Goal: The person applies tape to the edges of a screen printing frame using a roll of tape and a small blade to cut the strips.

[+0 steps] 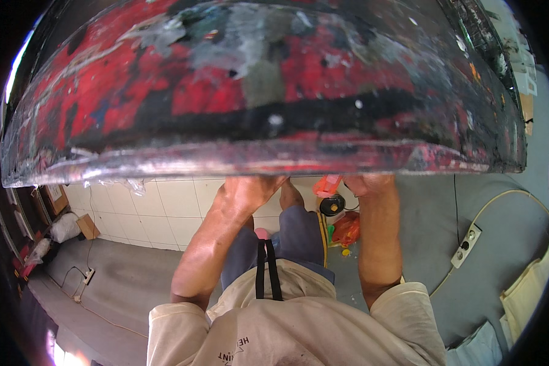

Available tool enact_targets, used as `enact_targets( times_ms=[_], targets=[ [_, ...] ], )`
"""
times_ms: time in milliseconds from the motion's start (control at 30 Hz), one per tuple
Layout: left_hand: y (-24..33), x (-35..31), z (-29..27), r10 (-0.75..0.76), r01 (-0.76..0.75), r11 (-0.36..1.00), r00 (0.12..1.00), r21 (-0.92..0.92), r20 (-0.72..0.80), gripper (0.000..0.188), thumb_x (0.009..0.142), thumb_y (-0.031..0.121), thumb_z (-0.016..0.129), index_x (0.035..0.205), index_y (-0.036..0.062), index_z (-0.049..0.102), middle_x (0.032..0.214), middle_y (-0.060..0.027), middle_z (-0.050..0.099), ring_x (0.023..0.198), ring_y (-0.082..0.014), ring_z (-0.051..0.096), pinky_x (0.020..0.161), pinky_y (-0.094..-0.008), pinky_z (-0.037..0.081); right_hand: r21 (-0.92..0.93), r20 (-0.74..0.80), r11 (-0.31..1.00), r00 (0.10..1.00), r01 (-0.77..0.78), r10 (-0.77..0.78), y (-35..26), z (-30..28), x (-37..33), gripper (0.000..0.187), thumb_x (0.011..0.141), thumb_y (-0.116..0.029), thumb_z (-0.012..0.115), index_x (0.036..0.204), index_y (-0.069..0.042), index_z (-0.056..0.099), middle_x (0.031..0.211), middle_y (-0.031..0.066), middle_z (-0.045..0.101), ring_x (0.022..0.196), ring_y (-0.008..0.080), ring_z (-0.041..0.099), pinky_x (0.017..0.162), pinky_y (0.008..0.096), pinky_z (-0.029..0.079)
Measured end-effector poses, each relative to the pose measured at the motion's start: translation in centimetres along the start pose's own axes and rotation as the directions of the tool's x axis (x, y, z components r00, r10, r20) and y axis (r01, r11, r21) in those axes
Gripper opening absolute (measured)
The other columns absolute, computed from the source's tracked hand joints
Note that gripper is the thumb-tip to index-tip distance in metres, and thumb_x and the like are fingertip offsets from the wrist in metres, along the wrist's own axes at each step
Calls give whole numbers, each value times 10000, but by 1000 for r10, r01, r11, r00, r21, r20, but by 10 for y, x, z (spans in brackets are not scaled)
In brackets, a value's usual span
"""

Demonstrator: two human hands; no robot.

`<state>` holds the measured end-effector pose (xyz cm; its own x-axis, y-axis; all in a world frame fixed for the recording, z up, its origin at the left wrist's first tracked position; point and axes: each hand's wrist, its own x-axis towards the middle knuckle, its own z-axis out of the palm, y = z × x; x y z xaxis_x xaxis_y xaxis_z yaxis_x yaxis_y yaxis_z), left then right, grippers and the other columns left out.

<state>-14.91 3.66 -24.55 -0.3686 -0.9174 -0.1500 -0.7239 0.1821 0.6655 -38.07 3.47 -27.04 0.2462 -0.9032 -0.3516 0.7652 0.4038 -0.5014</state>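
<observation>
A large board or table top (268,91) fills the upper view, its surface smeared with red, black and grey paint. Beneath its near edge, my left hand (250,190) shows only its back and wrist; the fingers are hidden. To the right, my right hand (370,183) is also cut off by that edge, fingers out of sight. An orange-red thing (327,185) shows just left of my right hand; whether I hold it cannot be made out.
On the floor between my arms are a round black object (332,205) and a red plastic bag (346,228). A power strip (467,246) with a pale cable lies at right. At left are another socket (88,276), cables, a white bag (64,227) and cardboard (88,226).
</observation>
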Motion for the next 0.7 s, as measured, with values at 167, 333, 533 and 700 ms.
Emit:
enact_targets(
  times_ms=[167, 333, 533, 700],
  targets=[
    [-9, -6, 0, 75, -78, 975, 997, 208, 24, 155, 833, 269, 655, 900, 132, 686, 787, -91, 670, 704, -297, 633, 619, -408, 495, 53, 197, 998, 980, 22, -32, -4, 8, 5, 402, 897, -384, 581, 1172, -91, 608, 1164, 73, 633, 1081, 240, 586, 937, 417, 472],
    [-7, -8, 6, -46, -40, 966, 946, -257, -321, 145, 771, 201, 710, 880, 109, 683, 745, -98, 641, 661, -303, 597, 602, -400, 481, 2, 162, 992, 979, 126, -124, -16, -3, 3, 465, 903, -431, 554, 1211, -85, 596, 1202, 94, 622, 1109, 261, 577, 919, 398, 489],
    [-9, 8, -2, 170, -140, 983, 937, 119, -305, 86, 729, 141, 704, 784, 128, 639, 662, -1, 573, 590, -224, 556, 547, -355, 456, -695, -33, 718, 996, 34, -79, -25, -4, -2, 493, 856, -391, 665, 1164, -14, 595, 1135, 186, 640, 1002, 307, 640, 850, 447, 548],
    [-20, 15, -3, 354, -262, 913, 890, 313, -289, 105, 712, 111, 672, 791, 168, 631, 744, 27, 581, 645, -185, 586, 548, -346, 454, -974, 11, 220, 983, 52, -183, -25, -28, 13, 462, 843, -368, 683, 1133, -18, 603, 1116, 148, 651, 957, 268, 648, 823, 425, 556]
  ],
)
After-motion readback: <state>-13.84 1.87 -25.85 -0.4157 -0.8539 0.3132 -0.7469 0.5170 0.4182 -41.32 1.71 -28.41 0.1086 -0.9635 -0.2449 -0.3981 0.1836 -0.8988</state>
